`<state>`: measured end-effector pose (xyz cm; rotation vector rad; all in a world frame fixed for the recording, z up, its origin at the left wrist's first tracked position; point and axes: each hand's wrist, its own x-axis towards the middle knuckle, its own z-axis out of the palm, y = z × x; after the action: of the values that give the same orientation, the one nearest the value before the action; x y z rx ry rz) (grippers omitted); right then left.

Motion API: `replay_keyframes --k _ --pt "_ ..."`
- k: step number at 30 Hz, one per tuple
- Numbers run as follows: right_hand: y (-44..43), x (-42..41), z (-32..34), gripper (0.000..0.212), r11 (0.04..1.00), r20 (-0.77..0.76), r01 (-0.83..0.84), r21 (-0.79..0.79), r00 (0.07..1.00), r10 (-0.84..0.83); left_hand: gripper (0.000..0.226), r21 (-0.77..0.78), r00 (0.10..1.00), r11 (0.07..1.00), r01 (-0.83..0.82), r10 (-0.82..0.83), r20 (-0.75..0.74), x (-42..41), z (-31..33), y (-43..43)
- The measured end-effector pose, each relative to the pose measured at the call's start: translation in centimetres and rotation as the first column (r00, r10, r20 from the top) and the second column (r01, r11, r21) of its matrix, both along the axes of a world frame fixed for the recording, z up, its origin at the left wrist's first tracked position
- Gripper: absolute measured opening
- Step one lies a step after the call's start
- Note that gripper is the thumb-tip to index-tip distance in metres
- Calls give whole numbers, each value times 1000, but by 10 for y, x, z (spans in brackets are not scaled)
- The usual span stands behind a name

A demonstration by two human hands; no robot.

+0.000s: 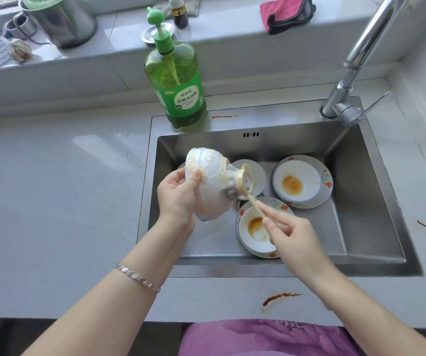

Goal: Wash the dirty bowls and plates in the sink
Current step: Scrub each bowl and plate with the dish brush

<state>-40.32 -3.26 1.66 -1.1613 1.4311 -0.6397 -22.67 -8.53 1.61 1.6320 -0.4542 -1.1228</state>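
L hand (178, 194) grips a white bowl (211, 181) at the rim, thumb on the outside. The bowl is tipped on its side and streaked w/ yellowish suds. R hand (291, 235) is curled round the handle of a beige brush (252, 200), pinched btwn thumb & fingers, w/ the brush head touching the bowl's foot end. Both hands are over the steel sink (368, 201).

Just under R hand sits the near bowl (251, 235), orange-brown residue inside, on the near plate (272, 255) w/ a floral rim. Beyond R hand is the far bowl (299, 181), same stain, on the far plate (326, 181). Behind the brush head lies a plain plate (258, 173), partly hidden.

Count: 3 bowls, 3 plates, 1 brush.

Beyond L hand, a green soap bottle (178, 83) stands on the sink rim. The tap (355, 60) is at the far corner, right of R hand. A pale grey counter (65, 188) runs all round, w/ a rusty smear (281, 296) by R forearm. The ledge behind holds a red cloth (286, 14) & a steel pot (62, 24).
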Motion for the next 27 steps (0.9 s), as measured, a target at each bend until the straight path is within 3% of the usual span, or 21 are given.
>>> replay_keyframes --k 5,9,13,18,23,27 --pt "-27 -8 -2 35 995 -24 78 54 997 -77 8 -5 991 992 126 -126 -48 -1 1 10" --pt "-10 -11 -11 35 992 -25 11 129 1000 -8 12 -8 995 998 57 -58 -79 4 0 4" --pt "5 -1 -7 36 997 10 -62 35 998 62 5 49 999 999 -17 19 -48 8 -10 -1" --pt "-25 0 -24 34 1000 -35 8 2 999 -8 7 77 993 990 120 -119 -15 6 -17 5" --pt "-37 -12 -51 34 992 -115 -38 122 992 52 9 80 966 963 257 -258 4 22 -24 3" --pt "-35 -26 -66 32 981 -193 -26 192 979 63 17 191 939 939 286 -314 137 47 -48 -21"
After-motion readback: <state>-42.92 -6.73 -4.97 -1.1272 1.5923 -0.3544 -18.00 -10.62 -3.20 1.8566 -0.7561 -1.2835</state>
